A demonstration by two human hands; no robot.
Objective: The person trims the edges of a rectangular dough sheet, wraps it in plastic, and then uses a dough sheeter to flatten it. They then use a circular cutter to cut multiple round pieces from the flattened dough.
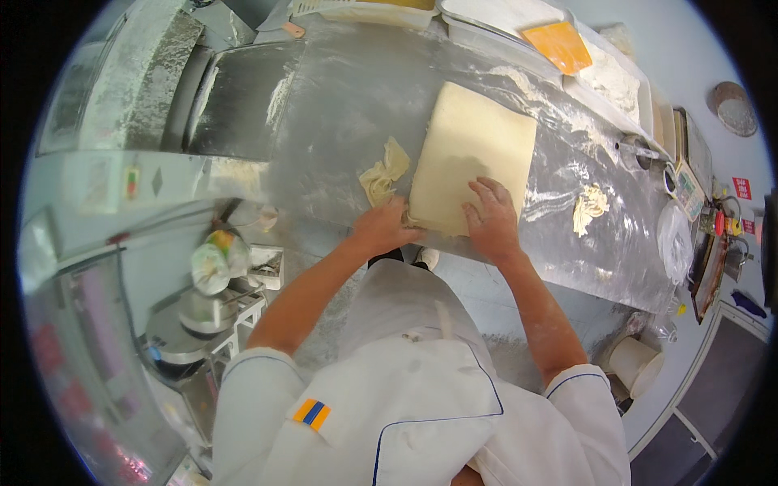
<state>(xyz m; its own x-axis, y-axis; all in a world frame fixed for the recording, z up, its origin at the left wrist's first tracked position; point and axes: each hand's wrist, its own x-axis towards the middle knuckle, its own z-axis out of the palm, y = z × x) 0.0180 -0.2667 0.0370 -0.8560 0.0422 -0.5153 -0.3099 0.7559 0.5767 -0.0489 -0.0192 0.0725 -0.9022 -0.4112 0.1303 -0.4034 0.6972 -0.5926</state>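
Observation:
A thick rectangular slab of pale dough (480, 133) lies on the floured metal worktable (340, 79), its near end close to the front edge. My left hand (386, 228) is at the slab's near left corner; its fingers are partly hidden, and whether they grip the dough I cannot tell. With fingers apart, my right hand (493, 219) rests on the near right part of the slab. Just beyond my left hand lies a crumpled dough scrap (385, 173). Another bunch of dough strips (589, 208) sits on the table to the right.
Along the table's far side stand a lidded tub (486, 39), an orange dough scraper (558, 47) and a bin of flour (611, 85). A metal machine with a dark bed (243, 97) adjoins at left. A plastic bag (674, 240) lies at the right end.

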